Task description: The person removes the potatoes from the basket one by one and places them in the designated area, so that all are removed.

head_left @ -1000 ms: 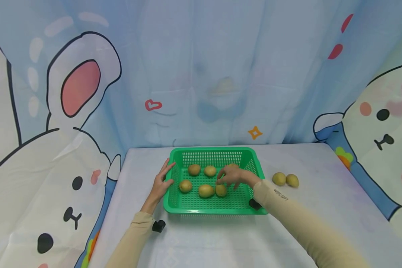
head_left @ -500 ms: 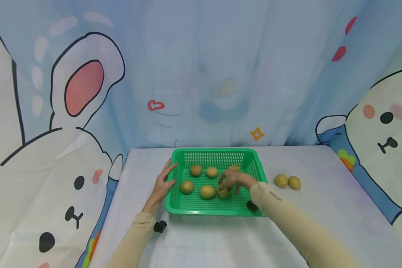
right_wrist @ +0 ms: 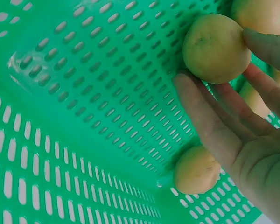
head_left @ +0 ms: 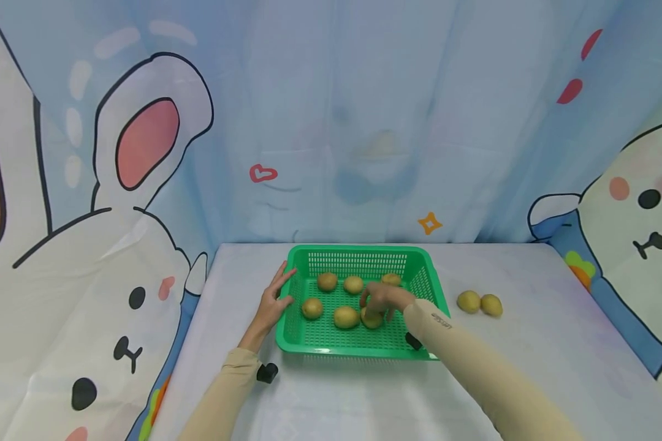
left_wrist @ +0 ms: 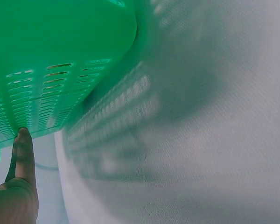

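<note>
Right sleeve [head_left: 458, 346] has shifted leftward; right hand [head_left: 387, 297] grip pinches one potato [right_wrist: 216, 49]. Left hand [head_left: 268, 307] straight-fingered at basket [head_left: 358, 248]. Six in, two loose potatoes [head_left: 469, 301] on worktop [head_left: 336, 398].

A round yellow potato [right_wrist: 213, 50] is sitting within the right hand's [head_left: 387, 297] grip; a green slotted basket [head_left: 336, 340] is standing upright beneath.

Basket [head_left: 336, 343] in all three views
</note>
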Demonstrator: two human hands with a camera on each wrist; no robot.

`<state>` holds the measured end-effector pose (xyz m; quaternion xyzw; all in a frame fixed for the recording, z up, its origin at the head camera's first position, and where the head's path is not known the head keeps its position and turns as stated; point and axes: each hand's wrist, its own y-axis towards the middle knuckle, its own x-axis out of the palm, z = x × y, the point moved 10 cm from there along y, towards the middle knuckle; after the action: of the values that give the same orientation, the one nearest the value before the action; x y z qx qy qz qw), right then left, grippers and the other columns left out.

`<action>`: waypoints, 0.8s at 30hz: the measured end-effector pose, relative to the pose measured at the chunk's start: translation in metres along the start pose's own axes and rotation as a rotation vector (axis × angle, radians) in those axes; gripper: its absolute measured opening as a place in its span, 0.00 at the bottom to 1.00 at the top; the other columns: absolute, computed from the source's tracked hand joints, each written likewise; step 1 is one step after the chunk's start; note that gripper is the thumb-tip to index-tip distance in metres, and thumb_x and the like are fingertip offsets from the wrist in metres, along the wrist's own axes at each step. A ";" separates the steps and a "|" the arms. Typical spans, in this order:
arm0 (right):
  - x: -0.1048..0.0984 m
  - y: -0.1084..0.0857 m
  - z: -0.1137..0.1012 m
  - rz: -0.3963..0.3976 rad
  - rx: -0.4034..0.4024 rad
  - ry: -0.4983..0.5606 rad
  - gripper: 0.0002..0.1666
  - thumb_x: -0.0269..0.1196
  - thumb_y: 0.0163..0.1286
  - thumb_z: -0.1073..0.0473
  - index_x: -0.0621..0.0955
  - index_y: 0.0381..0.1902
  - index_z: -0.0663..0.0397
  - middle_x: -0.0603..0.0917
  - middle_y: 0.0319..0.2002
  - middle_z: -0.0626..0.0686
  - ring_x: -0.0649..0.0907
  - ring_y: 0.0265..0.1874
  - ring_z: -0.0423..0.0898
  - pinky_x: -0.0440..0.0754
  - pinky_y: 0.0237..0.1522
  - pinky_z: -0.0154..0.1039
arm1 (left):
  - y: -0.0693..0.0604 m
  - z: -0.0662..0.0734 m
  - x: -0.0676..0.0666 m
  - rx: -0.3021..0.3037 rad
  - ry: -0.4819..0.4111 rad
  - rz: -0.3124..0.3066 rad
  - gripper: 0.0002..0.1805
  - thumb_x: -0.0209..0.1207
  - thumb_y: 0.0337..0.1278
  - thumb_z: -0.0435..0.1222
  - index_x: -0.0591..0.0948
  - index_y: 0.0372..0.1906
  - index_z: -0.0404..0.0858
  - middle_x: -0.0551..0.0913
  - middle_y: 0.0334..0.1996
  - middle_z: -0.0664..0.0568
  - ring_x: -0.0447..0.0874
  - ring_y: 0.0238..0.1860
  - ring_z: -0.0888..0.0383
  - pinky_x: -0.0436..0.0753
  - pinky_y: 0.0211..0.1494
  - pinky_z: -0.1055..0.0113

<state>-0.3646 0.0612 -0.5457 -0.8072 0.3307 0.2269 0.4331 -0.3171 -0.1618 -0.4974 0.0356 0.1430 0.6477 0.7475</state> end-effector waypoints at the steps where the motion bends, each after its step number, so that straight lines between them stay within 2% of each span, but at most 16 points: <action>1: 0.000 0.000 -0.001 0.005 -0.003 -0.020 0.24 0.64 0.61 0.69 0.80 0.57 0.64 0.78 0.51 0.63 0.84 0.36 0.56 0.85 0.38 0.54 | 0.000 0.001 0.000 0.000 -0.001 0.002 0.35 0.48 0.54 0.16 0.63 0.71 0.23 0.43 0.78 0.36 0.37 0.78 0.40 0.54 0.72 0.39; 5: 0.003 0.001 -0.006 -0.002 -0.013 -0.090 0.21 0.63 0.63 0.69 0.80 0.55 0.63 0.77 0.52 0.62 0.83 0.35 0.53 0.86 0.36 0.51 | 0.000 0.001 0.001 -0.006 0.000 0.009 0.35 0.48 0.52 0.16 0.63 0.71 0.23 0.44 0.78 0.37 0.37 0.78 0.40 0.54 0.72 0.38; 8: 0.003 0.002 -0.008 -0.005 -0.021 -0.115 0.20 0.62 0.64 0.68 0.80 0.54 0.62 0.77 0.49 0.60 0.82 0.34 0.51 0.86 0.33 0.47 | 0.000 0.002 0.001 -0.010 0.012 0.013 0.35 0.49 0.52 0.16 0.64 0.70 0.23 0.45 0.78 0.38 0.37 0.78 0.40 0.54 0.72 0.39; 11: 0.000 0.002 -0.007 0.007 -0.031 -0.097 0.20 0.63 0.62 0.69 0.80 0.54 0.63 0.77 0.46 0.60 0.82 0.34 0.51 0.86 0.31 0.46 | -0.001 0.002 0.001 -0.009 0.022 0.012 0.35 0.49 0.52 0.16 0.63 0.71 0.23 0.45 0.78 0.38 0.37 0.78 0.41 0.54 0.73 0.40; 17: -0.006 -0.001 -0.005 0.035 -0.078 -0.045 0.24 0.64 0.61 0.70 0.78 0.56 0.67 0.77 0.49 0.63 0.84 0.35 0.51 0.86 0.31 0.46 | 0.000 0.003 0.001 -0.007 0.023 0.007 0.35 0.48 0.53 0.16 0.63 0.71 0.23 0.44 0.78 0.38 0.37 0.78 0.41 0.55 0.73 0.42; 24: -0.021 -0.008 -0.003 0.051 -0.108 -0.055 0.25 0.64 0.65 0.61 0.78 0.58 0.67 0.75 0.54 0.63 0.82 0.32 0.48 0.86 0.33 0.48 | 0.000 0.002 0.000 -0.001 0.013 0.013 0.34 0.48 0.53 0.15 0.63 0.70 0.22 0.44 0.77 0.34 0.37 0.78 0.40 0.54 0.73 0.42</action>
<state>-0.3727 0.0687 -0.5263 -0.8141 0.3265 0.2777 0.3919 -0.3162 -0.1618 -0.4954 0.0321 0.1473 0.6526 0.7425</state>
